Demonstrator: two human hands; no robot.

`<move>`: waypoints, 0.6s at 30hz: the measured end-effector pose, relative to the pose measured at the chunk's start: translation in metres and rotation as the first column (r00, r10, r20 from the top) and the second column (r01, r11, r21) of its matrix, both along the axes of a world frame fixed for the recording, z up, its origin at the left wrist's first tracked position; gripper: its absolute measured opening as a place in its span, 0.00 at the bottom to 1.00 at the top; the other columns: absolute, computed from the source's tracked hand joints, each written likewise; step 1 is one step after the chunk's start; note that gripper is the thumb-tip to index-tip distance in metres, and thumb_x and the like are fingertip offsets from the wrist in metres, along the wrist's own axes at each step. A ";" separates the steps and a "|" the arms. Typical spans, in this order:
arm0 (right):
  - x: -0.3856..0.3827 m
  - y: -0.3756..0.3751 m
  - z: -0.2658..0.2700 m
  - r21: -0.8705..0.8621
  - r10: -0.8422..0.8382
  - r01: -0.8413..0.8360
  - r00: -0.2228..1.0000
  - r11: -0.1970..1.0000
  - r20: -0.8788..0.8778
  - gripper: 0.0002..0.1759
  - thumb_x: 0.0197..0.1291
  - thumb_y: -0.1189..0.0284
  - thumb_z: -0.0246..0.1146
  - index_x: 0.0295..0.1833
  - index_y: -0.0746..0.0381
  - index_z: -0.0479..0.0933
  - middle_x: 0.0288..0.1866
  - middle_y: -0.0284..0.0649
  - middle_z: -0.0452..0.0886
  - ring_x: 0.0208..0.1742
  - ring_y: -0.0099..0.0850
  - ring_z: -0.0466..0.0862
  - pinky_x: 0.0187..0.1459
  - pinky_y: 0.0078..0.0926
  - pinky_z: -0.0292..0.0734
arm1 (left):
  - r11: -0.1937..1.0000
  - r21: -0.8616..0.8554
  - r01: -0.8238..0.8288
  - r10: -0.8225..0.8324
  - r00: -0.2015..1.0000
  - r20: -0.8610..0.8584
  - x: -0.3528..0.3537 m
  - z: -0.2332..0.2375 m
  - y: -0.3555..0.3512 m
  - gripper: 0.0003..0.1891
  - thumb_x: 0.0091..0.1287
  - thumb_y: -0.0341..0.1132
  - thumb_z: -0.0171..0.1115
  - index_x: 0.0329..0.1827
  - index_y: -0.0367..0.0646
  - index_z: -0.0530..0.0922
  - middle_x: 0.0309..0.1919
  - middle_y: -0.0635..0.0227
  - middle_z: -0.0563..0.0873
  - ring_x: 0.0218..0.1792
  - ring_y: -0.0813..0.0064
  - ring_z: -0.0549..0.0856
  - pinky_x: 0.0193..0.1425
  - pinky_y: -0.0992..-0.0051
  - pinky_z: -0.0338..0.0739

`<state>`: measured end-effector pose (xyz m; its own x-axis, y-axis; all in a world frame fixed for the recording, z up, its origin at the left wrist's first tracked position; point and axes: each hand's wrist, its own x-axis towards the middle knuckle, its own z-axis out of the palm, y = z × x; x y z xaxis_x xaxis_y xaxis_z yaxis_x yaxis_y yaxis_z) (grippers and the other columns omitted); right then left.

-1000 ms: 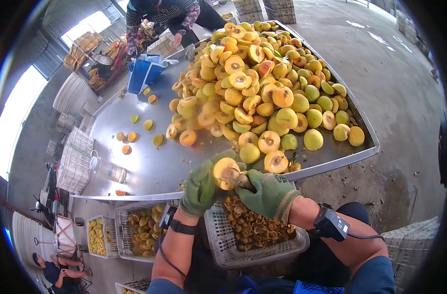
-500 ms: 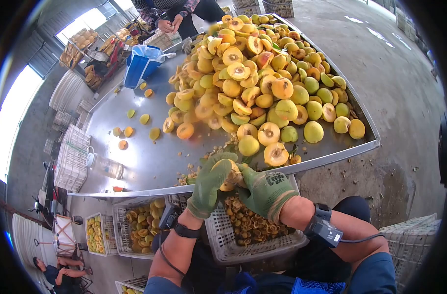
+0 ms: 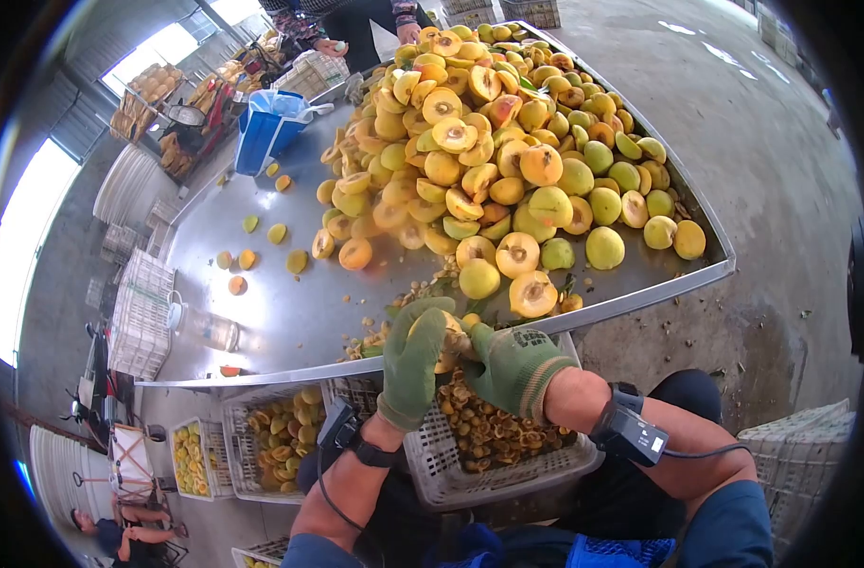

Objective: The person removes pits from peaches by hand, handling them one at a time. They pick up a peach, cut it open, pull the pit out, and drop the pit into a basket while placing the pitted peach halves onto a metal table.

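Observation:
Gloved in green, my left hand point(image 3: 418, 364) wraps round a yellow peach half point(image 3: 454, 348) above the table's near edge. My right hand point(image 3: 512, 367), in a matching glove, is closed against the peach's right side; whatever its fingers grip is hidden. Below both hands stands a grey plastic crate point(image 3: 503, 494) holding brown pits and scraps point(image 3: 498, 431). Just beyond them, a large heap of halved peaches point(image 3: 460, 180) covers much of the metal table point(image 3: 290, 327). Some cut faces in the heap show stones or hollows.
A blue container point(image 3: 266, 137) and a clear plastic jug point(image 3: 205, 327) stand on the table. Crates of peaches point(image 3: 276, 440) sit at the lower left. Across the table a co-worker's hand point(image 3: 333, 47) shows; another person point(image 3: 129, 538) sits at lower left.
My left hand has turned more upright around the peach half, while my right hand stays against it. The co-worker's hands have moved apart. The view has shifted slightly.

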<state>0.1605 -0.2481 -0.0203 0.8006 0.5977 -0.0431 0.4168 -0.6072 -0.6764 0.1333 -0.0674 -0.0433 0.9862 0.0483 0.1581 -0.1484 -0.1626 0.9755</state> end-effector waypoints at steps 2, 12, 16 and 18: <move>-0.004 0.003 -0.005 0.024 -0.034 0.033 0.999 0.999 0.035 0.17 0.64 0.62 0.64 0.50 0.64 0.75 0.32 0.52 0.85 0.36 0.54 0.86 0.38 0.50 0.80 | 0.998 -0.033 -0.047 0.047 0.999 -0.007 -0.001 -0.003 -0.003 0.19 0.82 0.46 0.51 0.60 0.38 0.78 0.49 0.63 0.86 0.46 0.75 0.85 0.52 0.71 0.83; -0.013 0.010 -0.013 0.080 -0.111 0.112 0.994 0.991 -0.018 0.19 0.63 0.62 0.66 0.50 0.65 0.76 0.36 0.55 0.86 0.40 0.54 0.87 0.42 0.50 0.81 | 0.981 -0.162 -0.105 0.114 0.992 0.050 -0.007 -0.005 -0.017 0.18 0.82 0.44 0.52 0.61 0.39 0.77 0.45 0.64 0.87 0.43 0.75 0.86 0.48 0.75 0.83; -0.015 0.007 -0.006 0.064 -0.102 0.112 0.985 0.992 -0.136 0.19 0.62 0.61 0.67 0.49 0.65 0.77 0.39 0.56 0.86 0.42 0.55 0.87 0.43 0.49 0.82 | 0.954 -0.282 -0.102 0.088 0.994 -0.063 -0.012 0.001 -0.025 0.19 0.83 0.44 0.50 0.65 0.38 0.72 0.48 0.61 0.86 0.45 0.73 0.85 0.52 0.71 0.82; -0.017 0.008 -0.011 0.061 -0.134 0.139 0.987 0.988 -0.087 0.20 0.62 0.61 0.67 0.50 0.65 0.77 0.37 0.56 0.86 0.41 0.55 0.87 0.42 0.50 0.82 | 0.984 -0.142 -0.108 0.111 0.994 0.013 -0.012 0.000 -0.027 0.20 0.83 0.46 0.48 0.65 0.38 0.72 0.49 0.61 0.86 0.46 0.73 0.86 0.53 0.71 0.83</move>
